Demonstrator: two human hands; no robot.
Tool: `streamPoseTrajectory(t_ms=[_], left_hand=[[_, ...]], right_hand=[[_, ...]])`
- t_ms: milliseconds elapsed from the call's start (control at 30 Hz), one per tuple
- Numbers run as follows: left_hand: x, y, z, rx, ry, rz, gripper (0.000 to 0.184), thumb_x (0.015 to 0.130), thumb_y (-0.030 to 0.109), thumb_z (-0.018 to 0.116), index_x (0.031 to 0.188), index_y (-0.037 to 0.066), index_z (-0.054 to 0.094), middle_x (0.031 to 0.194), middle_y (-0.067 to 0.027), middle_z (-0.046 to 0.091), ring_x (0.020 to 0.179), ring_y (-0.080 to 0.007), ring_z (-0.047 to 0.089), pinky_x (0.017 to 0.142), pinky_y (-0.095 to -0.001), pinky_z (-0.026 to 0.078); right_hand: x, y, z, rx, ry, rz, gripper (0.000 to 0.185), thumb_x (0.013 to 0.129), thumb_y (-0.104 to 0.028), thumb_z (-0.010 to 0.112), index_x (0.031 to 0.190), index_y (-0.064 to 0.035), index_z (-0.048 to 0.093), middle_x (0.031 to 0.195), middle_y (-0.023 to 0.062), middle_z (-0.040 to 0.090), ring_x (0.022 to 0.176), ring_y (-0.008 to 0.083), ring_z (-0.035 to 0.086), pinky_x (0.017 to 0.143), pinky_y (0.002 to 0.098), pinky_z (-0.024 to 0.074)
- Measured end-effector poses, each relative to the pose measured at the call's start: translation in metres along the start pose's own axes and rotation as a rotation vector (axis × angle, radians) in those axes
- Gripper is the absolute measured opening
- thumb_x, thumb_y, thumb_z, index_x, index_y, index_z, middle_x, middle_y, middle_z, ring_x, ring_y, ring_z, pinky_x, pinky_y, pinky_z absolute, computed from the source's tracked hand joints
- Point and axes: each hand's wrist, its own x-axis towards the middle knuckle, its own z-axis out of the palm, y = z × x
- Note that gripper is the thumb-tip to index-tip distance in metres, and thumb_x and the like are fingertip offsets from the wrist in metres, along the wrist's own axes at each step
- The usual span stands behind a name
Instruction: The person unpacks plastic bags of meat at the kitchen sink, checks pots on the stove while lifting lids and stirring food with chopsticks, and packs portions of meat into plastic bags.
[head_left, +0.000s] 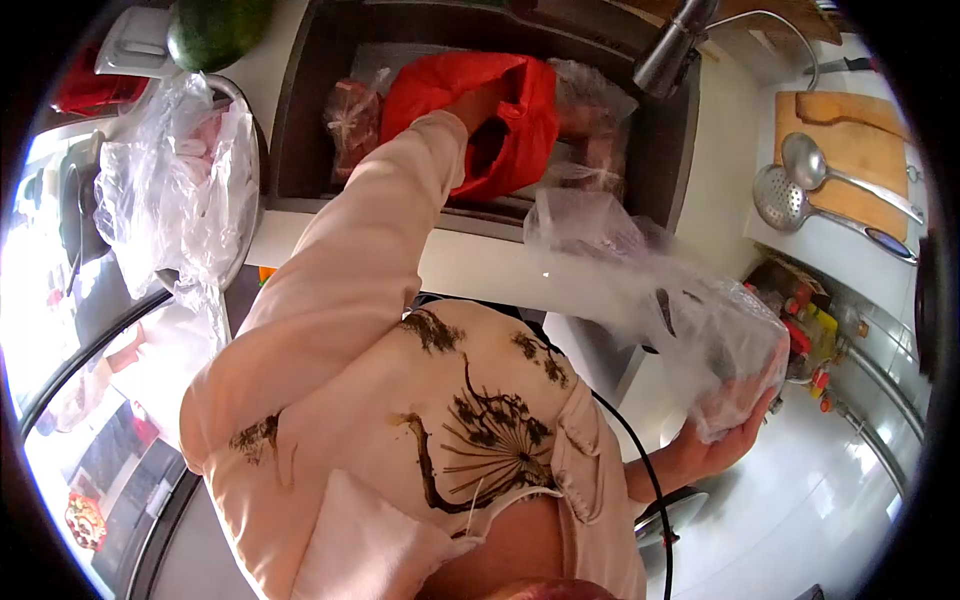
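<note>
My left hand [478, 104] reaches into a red bag [530, 135] in the dark sink; the bag hides its fingers. Over at the right, my right hand [722, 440] grips one end of a long clear plastic bag [690, 325], which is partly blurred and stretches toward the sink's front edge. Beside the red bag, on its left, lies a clear bag of pinkish-red contents [353, 125]. More clear-bagged reddish pieces [598, 130] lie on its right.
A metal faucet [672, 55] overhangs the sink's right side. Clear plastic bags [185, 170] fill a metal basin at left, near a green melon [215, 30]. At right, a wooden board [850, 130] bears a ladle [805, 160] and skimmer [780, 200].
</note>
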Motion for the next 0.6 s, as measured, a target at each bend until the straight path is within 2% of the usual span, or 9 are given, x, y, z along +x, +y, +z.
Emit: streamPoseTrajectory(t_ms=[67,200,300,400,467,500,533,567,600], left_hand=[[-0.004,0.003,-0.005,-0.035,-0.010,-0.015,0.033,0.085,0.022,0.049,0.113,0.006,0.058,0.116,-0.0173,0.057,0.105,-0.0305,0.055,0.088,-0.0390,0.044],[-0.011,0.011,-0.007,-0.079,-0.027,-0.028,0.034,0.085,0.023,0.050,0.113,0.006,0.058,0.116,-0.0167,0.057,0.105,-0.0299,0.055,0.088,-0.0387,0.044],[-0.016,0.014,-0.008,-0.108,-0.034,-0.036,0.034,0.085,0.024,0.050,0.112,0.006,0.059,0.116,-0.0163,0.057,0.106,-0.0295,0.055,0.088,-0.0385,0.044],[-0.027,0.015,-0.012,-0.107,-0.041,-0.051,0.034,0.085,0.024,0.051,0.112,0.006,0.059,0.117,-0.0159,0.057,0.106,-0.0290,0.055,0.088,-0.0382,0.044],[-0.037,0.018,-0.019,-0.064,-0.056,-0.066,0.034,0.085,0.024,0.051,0.112,0.006,0.059,0.117,-0.0156,0.057,0.106,-0.0287,0.055,0.088,-0.0380,0.044],[-0.042,0.021,-0.022,-0.006,-0.077,-0.074,0.034,0.084,0.025,0.051,0.112,0.006,0.059,0.117,-0.0154,0.057,0.106,-0.0286,0.055,0.088,-0.0380,0.044],[-0.049,0.031,-0.030,0.116,-0.119,-0.090,0.034,0.084,0.025,0.051,0.112,0.006,0.059,0.117,-0.0153,0.057,0.106,-0.0284,0.055,0.088,-0.0379,0.044],[-0.056,0.042,-0.037,0.340,-0.214,-0.098,0.034,0.084,0.025,0.052,0.112,0.006,0.059,0.117,-0.0151,0.057,0.106,-0.0283,0.055,0.088,-0.0378,0.044],[-0.075,0.076,-0.061,0.716,-0.396,-0.066,0.035,0.084,0.025,0.053,0.112,0.006,0.058,0.115,-0.0152,0.058,0.107,-0.0284,0.054,0.088,-0.0404,0.044]], right_hand=[[-0.002,0.007,0.018,0.028,0.010,-0.007,0.037,0.093,-0.022,0.047,0.123,-0.0018,0.048,0.119,0.0124,0.056,0.101,0.0232,0.058,0.081,0.0379,0.0516],[0.002,0.001,0.001,0.010,-0.034,0.021,0.037,0.093,-0.022,0.046,0.125,-0.0016,0.047,0.120,0.0125,0.055,0.103,0.0240,0.057,0.083,0.0391,0.0509],[0.005,0.001,-0.003,0.038,-0.160,0.081,0.038,0.094,-0.022,0.045,0.126,-0.0011,0.045,0.121,0.0131,0.055,0.106,0.0246,0.056,0.086,0.0404,0.0495],[0.009,0.004,-0.007,-0.049,-0.194,0.007,0.039,0.095,-0.023,0.043,0.126,-0.0010,0.045,0.120,0.0119,0.054,0.100,0.0230,0.056,0.082,0.0365,0.0491],[0.014,0.004,-0.006,0.014,-0.339,0.105,0.040,0.095,-0.022,0.043,0.129,-0.0002,0.043,0.124,0.0130,0.051,0.103,0.0238,0.055,0.084,0.0351,0.0481],[0.014,0.006,-0.002,0.015,-0.344,0.111,0.040,0.095,-0.022,0.043,0.129,-0.0002,0.043,0.124,0.0130,0.051,0.103,0.0238,0.055,0.084,0.0351,0.0481],[0.013,0.009,0.006,0.009,-0.197,0.057,0.040,0.095,-0.022,0.043,0.128,0.0011,0.043,0.125,0.0148,0.050,0.106,0.0233,0.054,0.087,0.0366,0.0473],[0.011,0.013,0.014,0.005,-0.049,0.002,0.041,0.095,-0.022,0.044,0.127,0.0023,0.043,0.126,0.0167,0.049,0.109,0.0228,0.053,0.089,0.0381,0.0465],[0.007,0.021,0.026,0.011,-0.051,0.006,0.041,0.095,-0.022,0.044,0.127,0.0023,0.043,0.126,0.0167,0.049,0.109,0.0228,0.053,0.089,0.0381,0.0465]])
